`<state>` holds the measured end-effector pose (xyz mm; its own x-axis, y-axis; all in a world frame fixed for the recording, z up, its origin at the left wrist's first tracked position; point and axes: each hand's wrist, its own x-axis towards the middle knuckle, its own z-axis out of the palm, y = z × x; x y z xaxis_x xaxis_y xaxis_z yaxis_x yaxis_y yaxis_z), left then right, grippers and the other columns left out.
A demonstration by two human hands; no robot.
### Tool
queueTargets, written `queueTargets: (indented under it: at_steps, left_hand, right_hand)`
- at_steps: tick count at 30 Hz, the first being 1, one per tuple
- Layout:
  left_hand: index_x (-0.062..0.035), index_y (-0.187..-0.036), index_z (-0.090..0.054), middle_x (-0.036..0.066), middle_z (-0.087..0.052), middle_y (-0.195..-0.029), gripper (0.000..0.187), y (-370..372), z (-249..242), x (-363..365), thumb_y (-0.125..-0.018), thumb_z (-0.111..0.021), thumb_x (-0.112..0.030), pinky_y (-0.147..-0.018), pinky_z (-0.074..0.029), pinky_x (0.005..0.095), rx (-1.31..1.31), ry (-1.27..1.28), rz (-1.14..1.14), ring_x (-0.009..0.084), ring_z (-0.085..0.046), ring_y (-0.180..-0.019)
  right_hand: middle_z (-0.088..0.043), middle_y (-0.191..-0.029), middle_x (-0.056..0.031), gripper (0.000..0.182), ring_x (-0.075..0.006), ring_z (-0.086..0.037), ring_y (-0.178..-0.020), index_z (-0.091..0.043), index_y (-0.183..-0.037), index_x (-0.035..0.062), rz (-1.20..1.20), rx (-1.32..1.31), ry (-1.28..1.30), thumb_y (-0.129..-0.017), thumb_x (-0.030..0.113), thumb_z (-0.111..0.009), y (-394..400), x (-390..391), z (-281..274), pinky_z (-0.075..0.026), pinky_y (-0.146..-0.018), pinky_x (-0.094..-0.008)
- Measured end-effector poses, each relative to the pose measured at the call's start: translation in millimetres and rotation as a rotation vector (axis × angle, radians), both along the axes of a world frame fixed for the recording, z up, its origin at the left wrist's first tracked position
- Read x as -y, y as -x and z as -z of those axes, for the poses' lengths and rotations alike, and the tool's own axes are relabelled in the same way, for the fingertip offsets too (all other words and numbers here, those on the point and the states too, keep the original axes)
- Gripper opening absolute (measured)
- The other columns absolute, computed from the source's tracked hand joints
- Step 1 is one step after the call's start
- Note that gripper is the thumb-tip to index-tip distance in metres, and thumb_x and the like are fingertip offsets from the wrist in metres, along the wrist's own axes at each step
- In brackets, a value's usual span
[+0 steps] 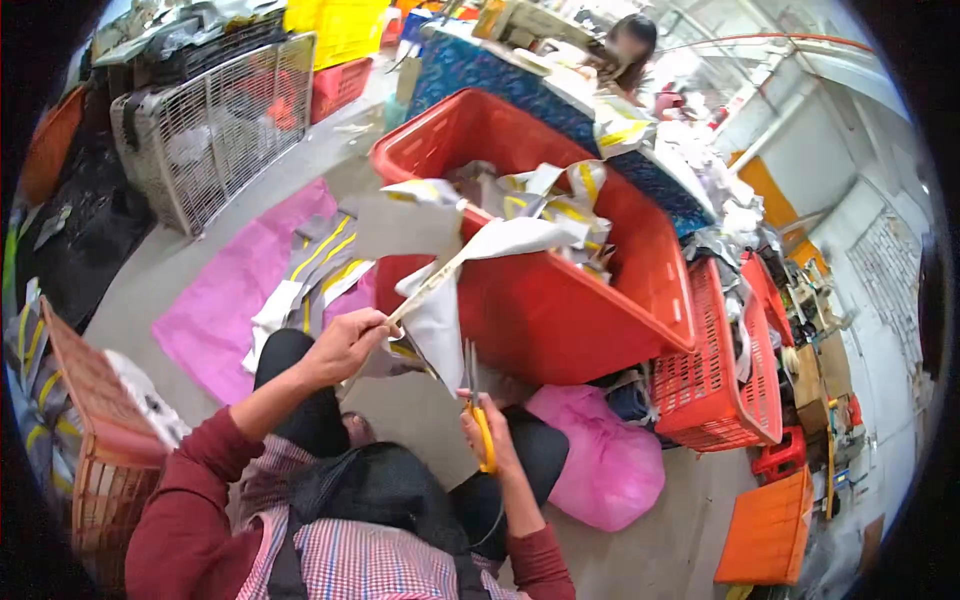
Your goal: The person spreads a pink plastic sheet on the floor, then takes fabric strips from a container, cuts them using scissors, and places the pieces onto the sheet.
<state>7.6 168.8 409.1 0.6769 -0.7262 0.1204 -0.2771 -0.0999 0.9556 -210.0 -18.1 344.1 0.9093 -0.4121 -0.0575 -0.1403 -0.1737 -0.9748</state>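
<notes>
My left hand (350, 345) pinches the near end of a white and grey fabric piece (515, 237), which stretches up to the rim of a large red basket (520, 310). In my right hand (490, 435) is a pair of scissors with yellow handles (483, 432). Their blades point up and are parted, just right of the hanging fabric. More grey, white and yellow-striped pieces (575, 210) lie inside the basket. On the floor to the left, a pile of similar striped pieces (325, 250) rests on a pink plastic sheet (230, 290).
A full pink bag (605, 460) sits right of my knees. Red crates (715, 350) and an orange bin (765, 525) stand at the right. Left are a wire-mesh crate (225, 130) and a brown crate (110, 440). Behind the basket, a person (630, 50) is at a cluttered table.
</notes>
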Motion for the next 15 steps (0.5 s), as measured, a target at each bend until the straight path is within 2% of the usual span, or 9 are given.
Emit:
queueTargets:
  at_steps: [2, 3, 5, 6, 8, 11, 15]
  left_hand:
    - [0.0001, -0.096, -0.066, 0.013, -0.062, -0.086, 0.019, 14.3, -13.6, -31.4, -0.091, -0.051, -0.011, -0.073, -0.045, 0.0315, 0.26, 0.007, 0.062, 0.0192, -0.059, -0.08]
    - [0.0006, -0.095, -0.065, 0.011, -0.06, -0.079, 0.019, 18.3, -9.4, -37.2, -0.092, -0.051, -0.012, -0.069, -0.044, 0.0289, 0.24, 0.093, 0.042, 0.0162, -0.056, -0.074]
    - [0.0008, -0.094, -0.064, 0.006, -0.056, -0.07, 0.019, 22.3, -19.8, -47.3, -0.093, -0.051, -0.014, -0.061, -0.041, 0.0264, 0.084, 0.005, 0.075, 0.0111, -0.05, -0.066]
    - [0.0008, -0.094, -0.064, 0.006, -0.056, -0.07, 0.019, 23.8, -25.1, -49.6, -0.093, -0.051, -0.014, -0.061, -0.041, 0.0264, 0.08, -0.001, 0.067, 0.0111, -0.05, -0.066]
    - [-0.0012, -0.094, -0.065, -0.003, -0.052, -0.072, 0.023, 25.7, -32.2, -53.1, -0.096, -0.049, -0.017, -0.06, -0.037, 0.0221, -0.12, -0.088, 0.088, 0.0048, -0.044, -0.067]
    - [-0.002, -0.094, -0.066, -0.005, -0.049, -0.07, 0.024, 23.4, -24.0, -52.8, -0.096, -0.049, -0.018, -0.056, -0.034, 0.0217, -0.047, -0.02, 0.084, 0.0035, -0.041, -0.063]
    - [-0.0012, -0.094, -0.066, -0.002, -0.051, -0.069, 0.023, 22.6, -34.2, -53.4, -0.094, -0.051, -0.019, -0.059, -0.039, 0.0232, -0.046, -0.088, 0.082, 0.0052, -0.046, -0.066]
  right_hand:
    - [-0.042, -0.074, 0.0019, 0.038, -0.0081, -0.042, -0.064, -0.051, -0.124, 0.0084, -0.093, -0.023, 0.002, -0.089, 0.016, -0.063, 5.0, -6.8, -10.1, -0.038, -0.058, -0.0231]
    - [-0.044, -0.074, 0.0018, 0.038, -0.0093, -0.043, -0.064, -0.051, -0.124, 0.0098, -0.171, -0.005, -0.052, -0.088, 0.015, -0.062, 5.1, -9.3, -22.8, -0.039, -0.058, -0.0237]
    - [-0.045, -0.072, -0.001, 0.038, -0.0111, -0.044, -0.062, -0.051, -0.123, 0.0097, -0.318, -0.027, 0.112, -0.088, 0.018, -0.063, -2.3, -17.7, -58.1, -0.04, -0.059, -0.0254]
    - [-0.045, -0.072, -0.001, 0.038, -0.0111, -0.044, -0.062, -0.051, -0.123, 0.0097, -0.327, -0.029, 0.106, -0.088, 0.018, -0.063, -7.5, -18.5, -68.5, -0.04, -0.059, -0.0254]
    - [-0.044, -0.069, -0.0054, 0.04, -0.0137, -0.045, -0.061, -0.051, -0.122, 0.0087, -0.457, -0.126, 0.341, -0.087, 0.021, -0.065, -16.8, -19.9, -81.3, -0.041, -0.059, -0.0279]
    - [-0.044, -0.069, -0.0087, 0.042, -0.0157, -0.046, -0.06, -0.051, -0.121, 0.0077, -0.522, -0.126, 0.386, -0.086, 0.025, -0.066, -25.1, -22.4, -81.7, -0.042, -0.06, -0.0292]
    - [-0.049, -0.071, -0.0109, 0.044, -0.0189, -0.05, -0.062, -0.051, -0.12, 0.0073, -0.469, -0.197, 0.394, -0.086, 0.029, -0.067, -34.8, -30.2, -82.0, -0.044, -0.062, -0.0313]
